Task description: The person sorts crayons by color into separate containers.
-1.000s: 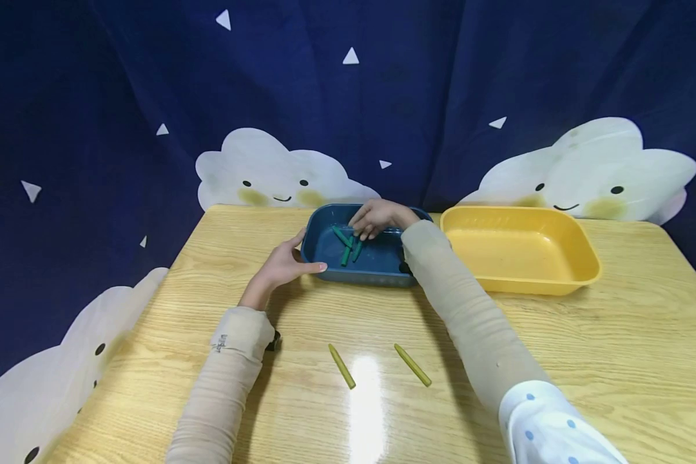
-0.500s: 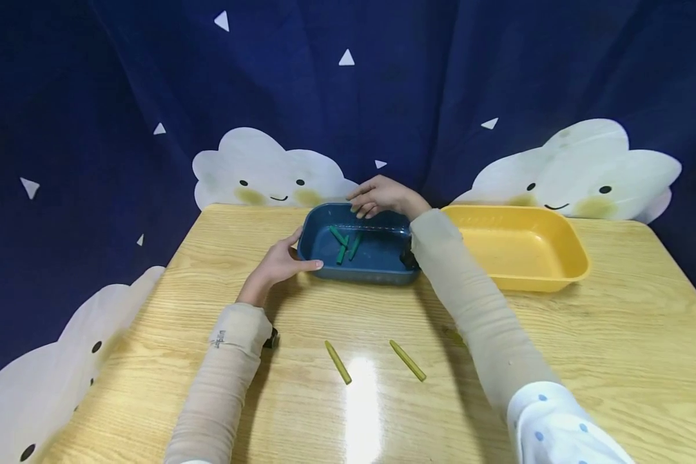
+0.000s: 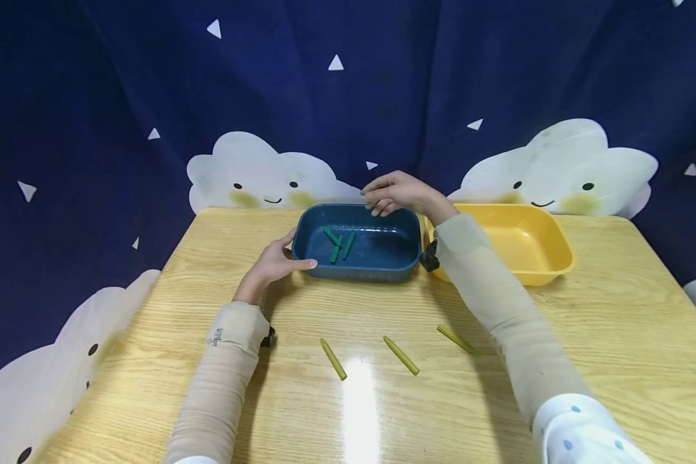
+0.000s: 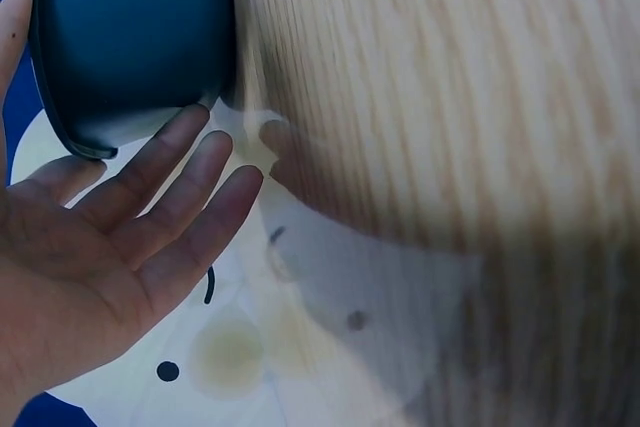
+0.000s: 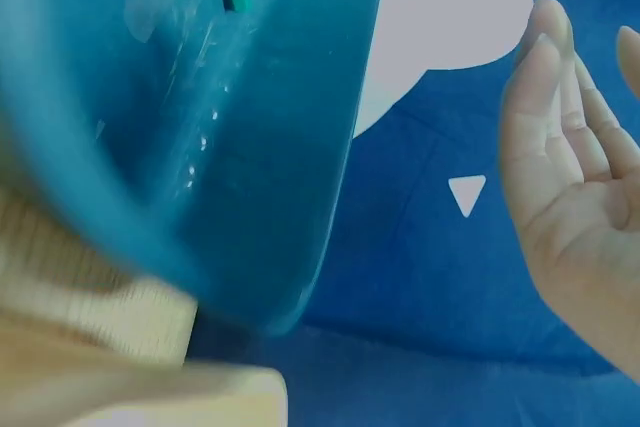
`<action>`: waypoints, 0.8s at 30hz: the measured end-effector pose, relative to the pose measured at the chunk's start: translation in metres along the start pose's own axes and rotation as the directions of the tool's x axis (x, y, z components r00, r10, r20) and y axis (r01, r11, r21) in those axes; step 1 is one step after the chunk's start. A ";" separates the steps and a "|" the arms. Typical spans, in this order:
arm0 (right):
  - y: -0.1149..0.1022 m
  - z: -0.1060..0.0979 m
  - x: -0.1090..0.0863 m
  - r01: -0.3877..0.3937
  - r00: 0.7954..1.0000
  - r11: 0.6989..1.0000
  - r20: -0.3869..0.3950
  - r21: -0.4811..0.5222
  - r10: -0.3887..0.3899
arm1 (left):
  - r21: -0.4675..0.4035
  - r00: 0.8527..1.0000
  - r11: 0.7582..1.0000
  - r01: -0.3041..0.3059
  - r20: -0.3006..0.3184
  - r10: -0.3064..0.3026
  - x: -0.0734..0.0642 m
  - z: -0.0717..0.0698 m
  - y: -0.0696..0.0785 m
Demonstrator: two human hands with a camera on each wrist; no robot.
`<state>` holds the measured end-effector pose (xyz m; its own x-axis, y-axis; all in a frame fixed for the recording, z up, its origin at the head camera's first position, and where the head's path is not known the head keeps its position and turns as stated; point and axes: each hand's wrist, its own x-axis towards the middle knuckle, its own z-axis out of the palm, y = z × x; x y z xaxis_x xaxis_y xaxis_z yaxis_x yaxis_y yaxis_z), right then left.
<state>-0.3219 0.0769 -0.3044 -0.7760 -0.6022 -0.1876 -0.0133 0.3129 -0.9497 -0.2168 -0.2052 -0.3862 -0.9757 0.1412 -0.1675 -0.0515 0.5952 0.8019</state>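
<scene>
My left hand [image 3: 271,263] rests against the left end of a dark blue plastic bin [image 3: 362,273], thumb along its near rim. In the left wrist view the fingers of the left hand [image 4: 125,237] are spread and mostly straight beside the bin's end wall [image 4: 135,37]. Inside the bin, toward its left, lie three green crayons [image 3: 348,245]. My right hand [image 3: 403,193] hovers over the bin's far right rim, fingers loosely bent. In the right wrist view nothing is held by the right hand [image 5: 580,177], which is apart from the bin [image 5: 300,137].
A yellow bin [image 3: 516,278] stands right of the blue one, partly behind the right forearm. Three olive-yellow crayons lie on the wooden table [image 3: 290,412]: a left one [image 3: 333,358], a middle one [image 3: 401,355] and a right one [image 3: 455,338] near the right sleeve. A dark blue curtain [image 3: 325,103] hangs behind.
My right hand has risen out of the blue bin and moved right, leaving the green crayons inside. A third yellow crayon has come into view beside the right forearm. My left hand stays at the bin.
</scene>
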 end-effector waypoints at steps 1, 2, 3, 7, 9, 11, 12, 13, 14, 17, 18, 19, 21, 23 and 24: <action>0.001 -0.002 -0.004 0.000 1.000 1.000 -0.005 -0.003 0.000 | -0.004 1.000 1.000 0.000 0.000 0.000 0.000 0.000 0.000; 0.002 -0.003 -0.008 0.000 1.000 1.000 -0.009 -0.007 0.000 | -0.005 1.000 1.000 0.000 -0.002 0.000 0.000 0.001 0.000; 0.004 -0.005 -0.011 -0.001 1.000 1.000 -0.015 -0.011 0.001 | -0.006 1.000 1.000 0.001 -0.004 -0.001 0.000 0.001 0.000; 0.008 -0.010 -0.028 0.002 1.000 1.000 -0.029 -0.021 -0.002 | -0.007 1.000 1.000 0.006 -0.004 -0.006 0.000 0.001 0.000; 0.011 -0.013 -0.036 0.004 0.999 1.000 -0.039 -0.004 -0.004 | -0.006 1.000 1.000 0.006 -0.003 -0.006 -0.001 0.001 0.001; 0.015 -0.016 -0.045 0.005 0.999 1.000 -0.047 0.015 -0.004 | -0.004 1.000 1.000 0.005 0.000 -0.005 -0.001 0.001 0.001; 0.016 -0.018 -0.049 0.003 0.999 1.000 -0.053 0.027 -0.002 | -0.001 1.000 1.000 0.005 0.002 -0.005 -0.001 0.001 0.001; 0.018 -0.019 -0.053 0.001 0.998 0.999 -0.062 0.038 0.001 | 0.000 1.000 1.000 0.007 0.003 -0.007 -0.001 0.001 0.002; 0.020 -0.021 -0.057 -0.002 0.998 0.999 -0.069 0.045 0.005 | 0.003 1.000 1.000 0.007 0.003 -0.007 -0.001 0.001 0.001; 0.026 -0.025 -0.069 -0.007 0.995 0.999 -0.096 0.052 0.012 | 0.004 1.000 1.000 0.007 0.001 -0.007 0.000 0.001 0.001; 0.028 -0.026 -0.073 -0.007 0.994 0.999 -0.106 0.052 0.013 | 0.005 1.000 1.000 0.009 0.002 -0.009 0.000 0.001 0.001; 0.030 -0.028 -0.077 -0.006 0.993 0.999 -0.113 0.051 0.012 | 0.002 1.000 1.000 0.011 0.002 -0.011 0.000 0.001 0.000; 0.034 -0.031 -0.086 0.001 0.993 0.999 -0.119 0.045 0.004 | 0.002 1.000 1.000 0.009 0.001 -0.009 0.000 0.001 0.000; 0.039 -0.035 -0.094 0.015 0.994 0.999 -0.113 0.044 -0.010 | 0.003 1.000 1.000 0.008 0.004 -0.008 0.000 0.001 0.000; 0.041 -0.037 -0.099 0.020 0.994 0.999 -0.111 0.047 -0.015 | 0.005 1.000 1.000 0.008 0.004 -0.008 -0.001 0.001 0.000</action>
<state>-0.2690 0.1762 -0.3153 -0.8408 -0.5217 -0.1446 0.0010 0.2657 -0.9641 -0.2156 -0.2046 -0.3871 -0.9743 0.1395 -0.1767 -0.0588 0.6002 0.7977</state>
